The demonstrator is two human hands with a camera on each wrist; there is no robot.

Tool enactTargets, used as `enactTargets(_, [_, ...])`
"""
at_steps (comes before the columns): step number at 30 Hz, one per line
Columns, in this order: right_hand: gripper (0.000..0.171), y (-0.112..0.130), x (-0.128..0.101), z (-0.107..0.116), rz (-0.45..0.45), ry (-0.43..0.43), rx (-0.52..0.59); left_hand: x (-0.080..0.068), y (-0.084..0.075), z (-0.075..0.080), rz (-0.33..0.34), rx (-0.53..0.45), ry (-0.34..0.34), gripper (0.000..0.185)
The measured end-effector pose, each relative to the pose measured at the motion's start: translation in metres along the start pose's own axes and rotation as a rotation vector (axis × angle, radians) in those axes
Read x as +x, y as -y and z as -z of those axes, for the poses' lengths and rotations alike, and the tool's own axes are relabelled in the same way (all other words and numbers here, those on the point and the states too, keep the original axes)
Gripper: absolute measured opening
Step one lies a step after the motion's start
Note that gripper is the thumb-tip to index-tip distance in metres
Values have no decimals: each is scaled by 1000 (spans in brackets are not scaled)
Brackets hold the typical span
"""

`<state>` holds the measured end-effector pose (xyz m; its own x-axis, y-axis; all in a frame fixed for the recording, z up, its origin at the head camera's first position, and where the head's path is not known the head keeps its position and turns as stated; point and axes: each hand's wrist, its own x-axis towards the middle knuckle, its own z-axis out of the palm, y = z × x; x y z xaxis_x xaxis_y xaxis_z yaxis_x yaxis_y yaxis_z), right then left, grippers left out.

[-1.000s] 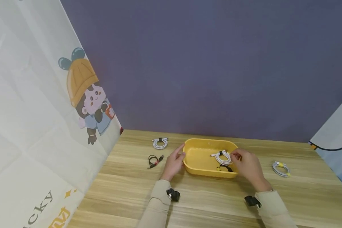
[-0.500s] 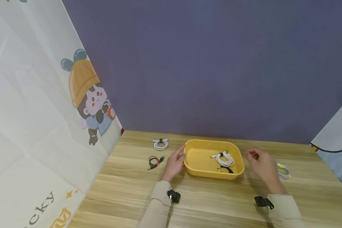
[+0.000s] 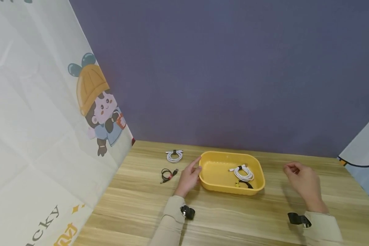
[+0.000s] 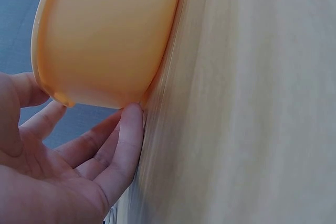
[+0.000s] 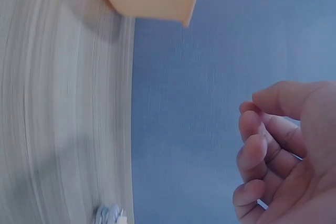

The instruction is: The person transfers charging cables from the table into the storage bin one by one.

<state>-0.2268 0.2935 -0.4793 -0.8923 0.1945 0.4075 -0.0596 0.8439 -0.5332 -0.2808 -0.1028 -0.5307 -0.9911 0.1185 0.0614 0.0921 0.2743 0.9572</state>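
A yellow plastic basket (image 3: 212,187) stands on the wooden table. In its right part lie a white coiled cable (image 3: 244,175) with a black tie and a black cable (image 3: 247,184) with yellow ends. My left hand (image 3: 188,178) touches the basket's left end. In the left wrist view its thumb and fingertips rest against the outer wall, from rim to base. My right hand (image 3: 305,181) hovers right of the basket, fingers loosely curled and holding nothing. A grey coiled cable (image 5: 109,214) shows at the bottom of the right wrist view; in the head view my right hand hides it.
Left of the basket lie a white coiled cable (image 3: 174,156) with a black tie and a black cable (image 3: 166,175) with a red tie. A dark blue backdrop (image 3: 227,75) rises behind the table (image 3: 233,218). A printed white sheet (image 3: 43,112) borders the left.
My right hand has moved from over the basket's right rim away to the right, now covering the grey coiled cable. The left hand stays at the basket's left end.
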Motion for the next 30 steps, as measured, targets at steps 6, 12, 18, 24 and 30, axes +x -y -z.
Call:
enactTargets(6, [31, -14, -1, 8, -46, 16, -24, 0, 0, 1, 6, -3, -1, 46])
enactTargets(12, [31, -26, -1, 14, -56, 22, -44, 0, 2, 2, 3, -4, -1, 45])
enactTargets(18, [34, -41, 0, 22, -61, 80, -66, -1, 2, 2, 8, -6, 3, 46])
enactTargets(24, [37, -52, 1, 28, -90, 118, -93, 2, 2, 1, 10, -2, -1, 46])
enactTargets(30, [42, -63, 0, 30, -137, 229, -115, 2, 1, 1, 16, -11, 4, 46])
